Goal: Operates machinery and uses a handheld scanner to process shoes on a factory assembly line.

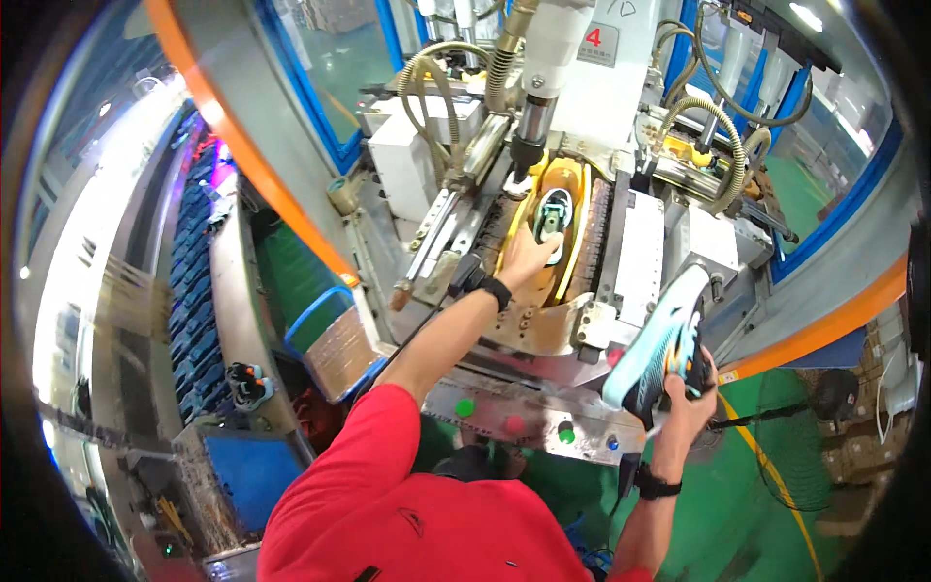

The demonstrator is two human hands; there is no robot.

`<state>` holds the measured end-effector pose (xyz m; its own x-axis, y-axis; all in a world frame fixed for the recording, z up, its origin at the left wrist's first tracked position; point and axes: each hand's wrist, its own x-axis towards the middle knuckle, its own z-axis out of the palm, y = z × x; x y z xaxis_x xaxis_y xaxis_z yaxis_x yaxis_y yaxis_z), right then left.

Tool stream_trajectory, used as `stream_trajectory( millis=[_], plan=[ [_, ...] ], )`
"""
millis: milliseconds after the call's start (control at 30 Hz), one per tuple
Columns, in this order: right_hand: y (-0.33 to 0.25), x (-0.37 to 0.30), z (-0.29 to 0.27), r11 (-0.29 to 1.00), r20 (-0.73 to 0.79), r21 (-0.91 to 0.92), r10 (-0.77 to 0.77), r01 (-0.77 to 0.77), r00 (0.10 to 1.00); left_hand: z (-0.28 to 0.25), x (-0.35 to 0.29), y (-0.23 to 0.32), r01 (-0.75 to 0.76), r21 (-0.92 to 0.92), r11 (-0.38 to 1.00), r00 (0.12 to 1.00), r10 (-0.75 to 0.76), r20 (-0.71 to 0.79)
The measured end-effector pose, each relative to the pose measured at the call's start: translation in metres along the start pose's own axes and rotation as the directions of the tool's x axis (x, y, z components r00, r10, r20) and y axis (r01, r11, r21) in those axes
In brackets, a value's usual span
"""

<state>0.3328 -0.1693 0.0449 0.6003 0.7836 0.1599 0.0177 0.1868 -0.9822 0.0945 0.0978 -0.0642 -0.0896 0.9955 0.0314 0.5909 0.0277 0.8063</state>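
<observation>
Inside the yellow-lined cradle (567, 276) of a press sits a shoe (553, 213) with a pale rim and a dark green inside. My left hand (529, 254) reaches to the shoe's near end and grips it, thumb on top; the other fingers are partly hidden. To the right, in front of the machine, my right hand (690, 403) holds a second shoe, a sneaker (661, 354) with a pale blue sole and a black upper with orange touches. This sneaker is tilted, its sole facing up and left.
A metal press head (531, 136) hangs just above and left of the cradle. Hoses and clamps flank it. Coloured buttons (515, 424) line the front panel. At left, a conveyor carries another shoe (249, 385), near a blue-edged cart (339, 354). An orange frame (834, 325) curves at right.
</observation>
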Motion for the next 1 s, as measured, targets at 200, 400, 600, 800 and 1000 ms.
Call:
stream_trajectory(
  millis=[200, 400, 600, 800, 1000],
  plan=[
    [-0.007, 0.015, -0.009, 0.966, -0.159, -0.26, -0.053, 0.01, 0.986, 0.063, 0.064, 0.007, 0.096, 0.2, 0.975, 0.995, -0.094, -0.018],
    [0.0, 0.126, 0.044, 0.912, 0.037, -0.4, -0.088, 0.095, 0.995, 0.018, 0.058, -0.009, 0.262, -0.387, 0.884, 0.965, -0.231, 0.126],
    [0.016, 0.223, 0.197, 0.605, 0.321, -0.779, 0.156, 0.166, 0.934, -0.109, -0.077, 0.013, 0.511, -0.763, 0.396, 0.854, -0.131, 0.504],
    [0.122, 0.211, 0.321, 0.399, 0.364, -0.881, 0.232, 0.253, 0.902, -0.241, -0.194, -0.026, 0.418, -0.756, 0.504, 0.906, -0.291, 0.307],
    [0.185, 0.188, 0.345, 0.327, 0.289, -0.914, 0.106, 0.241, 0.952, -0.309, -0.275, -0.041, 0.249, -0.817, 0.52, 0.858, -0.51, -0.062]
  ],
)
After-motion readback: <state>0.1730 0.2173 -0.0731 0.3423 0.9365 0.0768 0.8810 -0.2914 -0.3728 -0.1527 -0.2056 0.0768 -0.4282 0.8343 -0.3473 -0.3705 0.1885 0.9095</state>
